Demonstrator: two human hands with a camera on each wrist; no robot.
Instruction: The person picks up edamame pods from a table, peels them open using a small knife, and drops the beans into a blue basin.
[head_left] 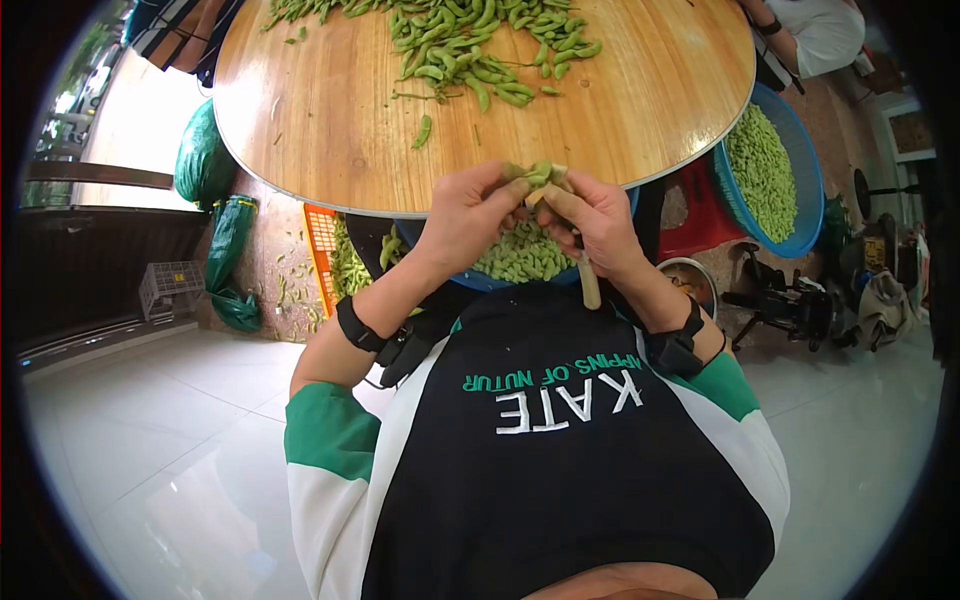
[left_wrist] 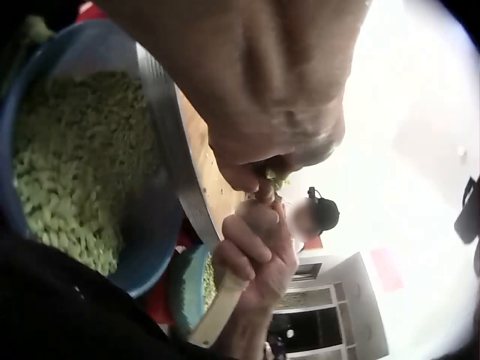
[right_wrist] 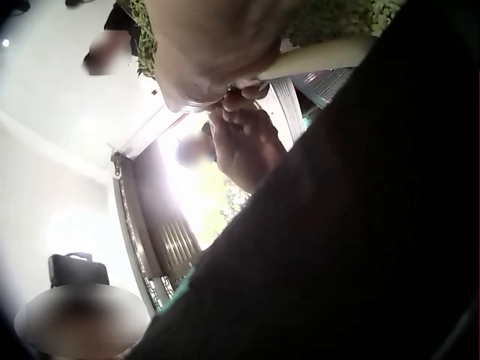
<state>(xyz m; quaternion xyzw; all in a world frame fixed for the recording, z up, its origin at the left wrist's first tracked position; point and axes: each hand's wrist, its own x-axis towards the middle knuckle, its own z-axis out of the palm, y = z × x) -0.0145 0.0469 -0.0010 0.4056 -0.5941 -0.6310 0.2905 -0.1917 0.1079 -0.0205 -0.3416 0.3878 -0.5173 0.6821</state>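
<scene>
Over the near edge of the round wooden table (head_left: pixel 330 150), both hands meet at the fingertips. My left hand (head_left: pixel 468 212) pinches a green soybean pod (head_left: pixel 540 172) between thumb and fingers. My right hand (head_left: pixel 605 225) has its thumb up against the pod, with its fingers curled round a tool with a cream handle (head_left: pixel 590 285). That handle points down toward the body, and its working end is hidden in the hand. Directly below the hands, shelled green beans (head_left: pixel 525 258) fill part of a blue basin (left_wrist: pixel 154 262).
A heap of unshelled pods (head_left: pixel 460 45) covers the table's far side, with one stray pod (head_left: pixel 423 131) nearer. At right, a blue basket (head_left: pixel 815 205) holds more beans. An orange crate (head_left: pixel 320 250) and green sacks (head_left: pixel 205 160) stand left. Other people sit across the table.
</scene>
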